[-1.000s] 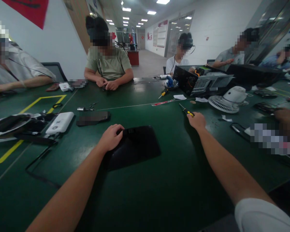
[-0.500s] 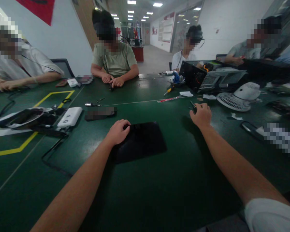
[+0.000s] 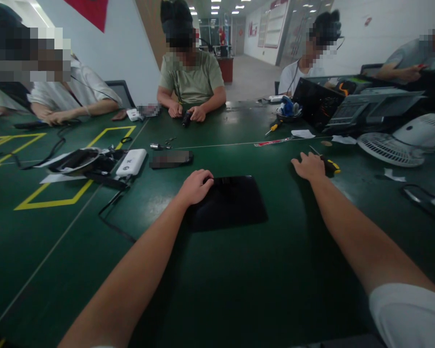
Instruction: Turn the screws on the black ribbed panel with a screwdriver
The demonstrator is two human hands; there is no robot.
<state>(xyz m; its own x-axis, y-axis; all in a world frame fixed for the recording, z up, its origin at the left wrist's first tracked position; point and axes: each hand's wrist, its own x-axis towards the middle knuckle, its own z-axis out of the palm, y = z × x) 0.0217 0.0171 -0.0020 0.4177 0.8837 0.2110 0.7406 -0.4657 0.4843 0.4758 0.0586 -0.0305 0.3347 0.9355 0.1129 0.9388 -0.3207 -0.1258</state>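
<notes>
A flat black panel with a glossy surface (image 3: 232, 205) lies on the green table in front of me. My left hand (image 3: 197, 187) grips its far left corner, fingers curled at the edge and thumb toward the top face. To the right of the panel, my right hand (image 3: 307, 166) is low over the table, fingers apart and nothing seen in them. Just beside it, partly hidden behind the hand, lies a screwdriver with a black and yellow handle (image 3: 330, 166).
Left of the panel are a dark oblong object (image 3: 171, 159), a white power bank (image 3: 131, 162) and a heap of cables (image 3: 76, 162). A white fan (image 3: 393, 147), an opened computer case (image 3: 319, 104) and a yellow-handled screwdriver (image 3: 273, 128) lie beyond. Several people sit around the table.
My right hand has let go of the dark screwdriver, which now lies to its right. My left hand stays on the panel. The view has turned slightly left.
</notes>
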